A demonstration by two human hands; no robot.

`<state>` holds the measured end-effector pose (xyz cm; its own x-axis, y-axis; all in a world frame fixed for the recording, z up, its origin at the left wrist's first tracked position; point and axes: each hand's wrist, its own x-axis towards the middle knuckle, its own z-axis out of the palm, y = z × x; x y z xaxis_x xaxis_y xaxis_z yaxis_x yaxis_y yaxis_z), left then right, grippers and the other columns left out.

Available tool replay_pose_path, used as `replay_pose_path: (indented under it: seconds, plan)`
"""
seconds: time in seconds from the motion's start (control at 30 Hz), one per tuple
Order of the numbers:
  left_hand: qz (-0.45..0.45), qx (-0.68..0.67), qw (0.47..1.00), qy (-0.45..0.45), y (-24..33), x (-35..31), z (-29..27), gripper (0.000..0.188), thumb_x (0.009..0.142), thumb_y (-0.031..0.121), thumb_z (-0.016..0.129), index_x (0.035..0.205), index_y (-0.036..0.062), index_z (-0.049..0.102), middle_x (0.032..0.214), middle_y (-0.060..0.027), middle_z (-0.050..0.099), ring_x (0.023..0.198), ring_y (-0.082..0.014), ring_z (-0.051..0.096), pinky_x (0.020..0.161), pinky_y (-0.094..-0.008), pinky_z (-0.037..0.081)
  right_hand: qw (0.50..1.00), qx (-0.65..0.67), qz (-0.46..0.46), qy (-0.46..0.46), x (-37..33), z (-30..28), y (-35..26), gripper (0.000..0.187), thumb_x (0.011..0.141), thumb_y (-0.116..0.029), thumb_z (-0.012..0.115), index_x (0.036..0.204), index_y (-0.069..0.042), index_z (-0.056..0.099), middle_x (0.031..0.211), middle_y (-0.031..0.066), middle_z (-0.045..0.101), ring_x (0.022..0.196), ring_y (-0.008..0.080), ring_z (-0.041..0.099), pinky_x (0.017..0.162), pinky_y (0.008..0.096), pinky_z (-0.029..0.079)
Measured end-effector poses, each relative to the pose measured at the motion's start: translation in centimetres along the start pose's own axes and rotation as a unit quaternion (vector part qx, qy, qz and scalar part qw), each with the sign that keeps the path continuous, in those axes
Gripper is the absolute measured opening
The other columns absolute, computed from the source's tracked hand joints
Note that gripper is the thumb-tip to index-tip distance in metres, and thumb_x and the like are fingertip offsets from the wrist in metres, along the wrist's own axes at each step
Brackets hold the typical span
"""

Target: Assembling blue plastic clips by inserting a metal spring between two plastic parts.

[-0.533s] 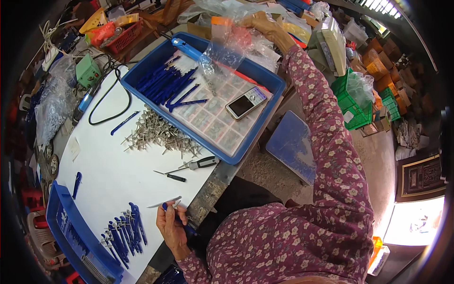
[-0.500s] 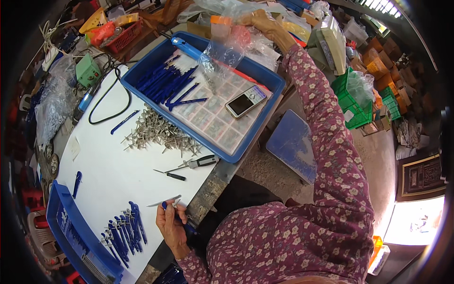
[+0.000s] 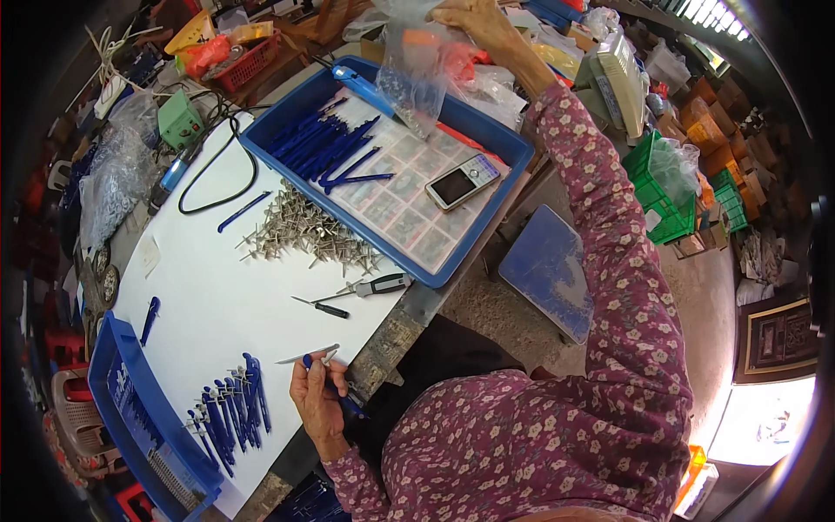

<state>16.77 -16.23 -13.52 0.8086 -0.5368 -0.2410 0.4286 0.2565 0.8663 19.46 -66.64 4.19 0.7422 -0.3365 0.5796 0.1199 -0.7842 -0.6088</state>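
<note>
My left hand (image 3: 320,396) is closed around a slim blue plastic stick (image 3: 352,406) at the table's near edge. A small metal piece shows at its fingertips, too small to make out. A thin blade-like metal strip (image 3: 300,357) is just beyond the fingers. At the top, my right hand (image 3: 477,24) grips the upper part of a clear plastic bag (image 3: 419,83), which hangs over the far side of a blue tray (image 3: 487,230). Small contents gather at its bottom. Inside the tray are blue sticks (image 3: 317,143), a mobile phone (image 3: 463,181) and a sheet of small packets (image 3: 409,228).
Metal cross-shaped parts (image 3: 304,228) lie heaped on the white tabletop (image 3: 204,296), with two screwdrivers (image 3: 383,284) closer to me. A row of blue sticks with metal ends (image 3: 230,404) lies beside a blue bin (image 3: 143,418). A blue stool (image 3: 546,274) stands right of the table.
My right hand has drawn the plastic bag upward, and it hangs straighter over the tray. My left hand keeps its hold near the table edge. The whole view has shifted slightly.
</note>
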Motion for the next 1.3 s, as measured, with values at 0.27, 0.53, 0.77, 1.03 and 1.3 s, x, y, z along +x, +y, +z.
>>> replay_pose_path:
  seconds: [0.27, 0.53, 0.77, 1.03, 1.3]
  plan:
    - [0.003, 0.005, 1.000, 0.004, 0.0, 0.1, -0.1, 0.016, 0.090, 0.012, 0.048, 0.099, -0.0007, 0.051, 0.073, -0.0104, 0.058, 0.054, -0.0112, 0.048, 0.045, -0.0209, 0.038, 0.999, -0.032, -0.039, -0.004, 3.1, 1.4, -0.4, 0.026, 0.079, -0.019, 0.055, 0.061, 0.000, 0.054, 0.053, 0.0079, 0.045, 0.050, 0.0135, 0.041, 0.047, 0.0309, 0.032]
    - [-0.004, -0.015, 1.000, -0.005, -0.1, 0.2, -0.4, 0.016, 0.090, 0.012, 0.047, 0.099, -0.0007, 0.051, 0.074, -0.0112, 0.058, 0.054, -0.0117, 0.049, 0.046, -0.0212, 0.039, 0.976, -0.100, -0.170, 0.090, 7.9, 7.3, 2.5, 0.025, 0.079, -0.023, 0.056, 0.065, -0.001, 0.056, 0.060, 0.0126, 0.050, 0.055, 0.0193, 0.047, 0.051, 0.0344, 0.035]
    - [-0.013, -0.028, 1.000, 0.001, 0.1, 0.1, -0.4, 0.016, 0.090, 0.013, 0.049, 0.099, -0.0004, 0.051, 0.074, -0.0121, 0.058, 0.053, -0.0123, 0.049, 0.046, -0.0215, 0.039, 0.997, 0.076, -0.004, -0.019, 6.2, 9.4, 3.7, 0.025, 0.080, -0.030, 0.062, 0.080, -0.005, 0.064, 0.070, -0.0004, 0.055, 0.062, 0.0078, 0.048, 0.056, 0.0242, 0.041]
    - [-0.029, -0.025, 0.999, 0.026, 0.4, 0.1, -0.2, 0.020, 0.088, 0.014, 0.051, 0.101, -0.0018, 0.050, 0.075, -0.0129, 0.056, 0.055, -0.0136, 0.048, 0.046, -0.0224, 0.038, 0.972, 0.213, 0.077, -0.070, 3.4, 11.4, 1.2, 0.046, 0.077, -0.043, 0.065, 0.097, -0.001, 0.061, 0.081, 0.0027, 0.057, 0.068, 0.0108, 0.053, 0.056, 0.0266, 0.044]
    - [-0.042, -0.049, 0.998, 0.018, 0.5, 0.4, 0.0, 0.019, 0.089, 0.013, 0.050, 0.100, -0.0027, 0.051, 0.074, -0.0135, 0.057, 0.054, -0.0139, 0.049, 0.046, -0.0235, 0.039, 0.956, 0.240, 0.035, -0.162, 2.2, 8.2, 7.0, 0.057, 0.079, -0.040, 0.062, 0.122, -0.003, 0.048, 0.113, 0.0101, 0.053, 0.102, 0.0192, 0.053, 0.083, 0.0308, 0.045]
